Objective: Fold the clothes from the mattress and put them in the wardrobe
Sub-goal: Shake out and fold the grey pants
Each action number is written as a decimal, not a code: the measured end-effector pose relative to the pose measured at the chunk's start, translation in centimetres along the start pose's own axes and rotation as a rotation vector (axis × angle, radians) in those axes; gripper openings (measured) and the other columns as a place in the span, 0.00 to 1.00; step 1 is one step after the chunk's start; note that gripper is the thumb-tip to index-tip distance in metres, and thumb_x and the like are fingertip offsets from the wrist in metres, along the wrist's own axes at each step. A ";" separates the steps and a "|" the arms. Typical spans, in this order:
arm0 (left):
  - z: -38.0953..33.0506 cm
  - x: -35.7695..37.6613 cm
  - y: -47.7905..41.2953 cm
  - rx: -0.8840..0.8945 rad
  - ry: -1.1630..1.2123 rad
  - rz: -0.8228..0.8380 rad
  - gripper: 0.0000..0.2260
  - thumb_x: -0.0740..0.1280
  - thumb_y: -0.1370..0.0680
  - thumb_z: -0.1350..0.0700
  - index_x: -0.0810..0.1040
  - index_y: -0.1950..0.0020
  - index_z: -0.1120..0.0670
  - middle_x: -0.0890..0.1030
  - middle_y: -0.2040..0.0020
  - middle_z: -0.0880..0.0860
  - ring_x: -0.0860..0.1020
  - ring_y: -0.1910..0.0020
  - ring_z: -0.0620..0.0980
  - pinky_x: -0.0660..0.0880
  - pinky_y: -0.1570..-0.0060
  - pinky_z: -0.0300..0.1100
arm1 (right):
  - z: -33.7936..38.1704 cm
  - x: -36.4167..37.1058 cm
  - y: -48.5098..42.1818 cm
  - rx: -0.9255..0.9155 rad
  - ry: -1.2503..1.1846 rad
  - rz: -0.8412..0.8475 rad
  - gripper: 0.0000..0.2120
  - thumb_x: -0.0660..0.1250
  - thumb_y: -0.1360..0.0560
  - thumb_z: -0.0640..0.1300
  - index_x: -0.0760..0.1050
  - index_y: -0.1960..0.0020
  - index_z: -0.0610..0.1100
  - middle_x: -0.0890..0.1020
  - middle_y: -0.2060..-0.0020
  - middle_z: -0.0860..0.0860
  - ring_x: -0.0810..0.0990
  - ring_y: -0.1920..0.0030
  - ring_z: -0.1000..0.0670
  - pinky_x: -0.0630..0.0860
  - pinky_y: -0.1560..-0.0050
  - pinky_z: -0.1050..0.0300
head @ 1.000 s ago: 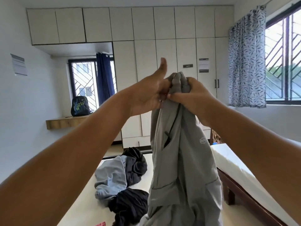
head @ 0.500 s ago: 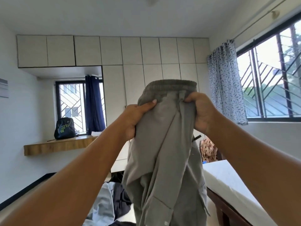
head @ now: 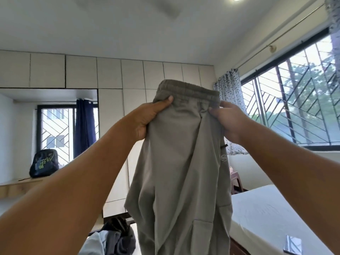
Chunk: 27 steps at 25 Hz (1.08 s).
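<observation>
I hold a pair of grey trousers (head: 182, 172) up at chest height, its elastic waistband on top and the legs hanging down. My left hand (head: 147, 118) grips the left side of the waistband. My right hand (head: 228, 120) pinches the right side of it. Behind the trousers stands the white wardrobe (head: 110, 115) with its doors closed. A heap of dark and pale clothes (head: 114, 238) lies low at the bottom, left of the trousers.
A bed with a white sheet (head: 272, 214) runs along the right, with a phone (head: 292, 244) lying on it. A dark backpack (head: 44, 162) sits on a wooden shelf (head: 16, 186) at the left. Barred windows with curtains stand left and right.
My hands have moved apart and spread the waistband flat. The trousers have been raised higher, and my view has tilted up toward the ceiling.
</observation>
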State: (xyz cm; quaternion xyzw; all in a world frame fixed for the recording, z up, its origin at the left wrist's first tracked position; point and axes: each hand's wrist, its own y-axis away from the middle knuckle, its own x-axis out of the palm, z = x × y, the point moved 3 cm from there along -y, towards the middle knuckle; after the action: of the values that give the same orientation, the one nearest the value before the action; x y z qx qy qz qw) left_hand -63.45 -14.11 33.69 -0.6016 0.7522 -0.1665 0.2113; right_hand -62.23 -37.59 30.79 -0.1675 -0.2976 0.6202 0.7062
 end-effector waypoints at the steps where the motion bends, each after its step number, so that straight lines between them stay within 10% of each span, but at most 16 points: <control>1: 0.1 0.3 -0.6 0.004 0.022 -0.016 0.21 0.77 0.26 0.45 0.83 0.38 0.56 0.87 0.46 0.55 0.86 0.45 0.53 0.80 0.39 0.51 | 0.2 0.0 0.2 0.017 0.018 -0.008 0.17 0.69 0.20 0.38 0.73 0.33 0.44 0.84 0.43 0.41 0.84 0.44 0.42 0.82 0.42 0.39; 5: 1.0 3.4 -1.2 -0.008 0.063 0.018 0.16 0.75 0.24 0.52 0.83 0.39 0.59 0.88 0.48 0.58 0.86 0.52 0.54 0.83 0.49 0.49 | 1.9 -3.0 2.5 -0.007 0.099 -0.093 0.24 0.67 0.20 0.35 0.65 0.32 0.57 0.80 0.48 0.42 0.83 0.50 0.43 0.84 0.49 0.40; 11: 1.4 6.8 -2.2 0.119 0.133 0.087 0.25 0.76 0.26 0.58 0.74 0.29 0.52 0.83 0.38 0.58 0.84 0.43 0.56 0.83 0.45 0.52 | 4.2 -7.0 4.2 -0.095 0.189 -0.116 0.18 0.64 0.20 0.32 0.80 0.52 0.55 0.83 0.45 0.40 0.82 0.55 0.44 0.81 0.64 0.53; 19: 17.8 23.2 -17.4 0.077 0.171 0.231 0.30 0.67 0.20 0.67 0.70 0.23 0.41 0.81 0.34 0.50 0.84 0.40 0.50 0.82 0.49 0.41 | -11.6 -26.1 -5.8 0.026 0.143 -0.211 0.10 0.76 0.25 0.46 0.85 0.45 0.45 0.87 0.49 0.46 0.85 0.46 0.44 0.84 0.47 0.49; 27: 22.6 26.9 -35.7 -0.105 0.176 0.228 0.26 0.68 0.22 0.43 0.77 0.29 0.57 0.82 0.34 0.60 0.82 0.37 0.57 0.80 0.38 0.52 | -19.6 -31.1 -23.7 0.094 -0.079 -0.218 0.14 0.77 0.28 0.36 0.82 0.45 0.46 0.86 0.47 0.44 0.86 0.45 0.41 0.83 0.43 0.40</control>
State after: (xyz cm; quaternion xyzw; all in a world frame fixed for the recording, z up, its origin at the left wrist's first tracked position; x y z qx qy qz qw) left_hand -26.95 -48.19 29.20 -0.5057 0.8388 -0.1540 0.1302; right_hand -33.16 -69.50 23.48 -0.0764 -0.3122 0.5593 0.7641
